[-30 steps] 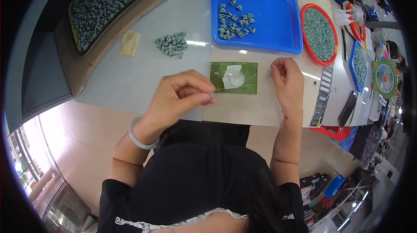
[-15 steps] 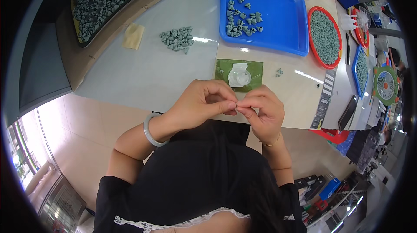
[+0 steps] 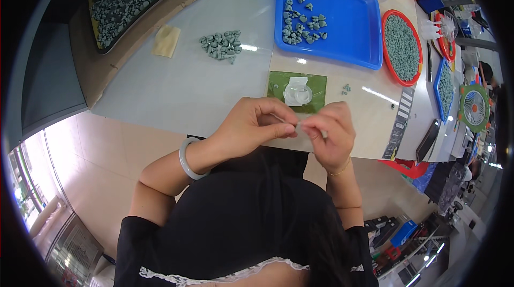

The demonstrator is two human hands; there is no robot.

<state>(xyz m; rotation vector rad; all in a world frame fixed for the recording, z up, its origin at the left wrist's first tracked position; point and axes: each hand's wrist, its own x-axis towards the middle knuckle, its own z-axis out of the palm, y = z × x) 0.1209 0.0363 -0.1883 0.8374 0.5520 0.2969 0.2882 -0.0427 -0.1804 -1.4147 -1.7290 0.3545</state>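
Right hand has shifted slightly away from the left hand since half a second ago, fingertips now just apart. From my end I see the left pinching a tiny piece, blurred, between the two hands, over the surface's near edge; can't tell whether the right grips it too. Just beyond: green mat bearing a clear round dish. Small loose bits lie right of it, blue tray behind.
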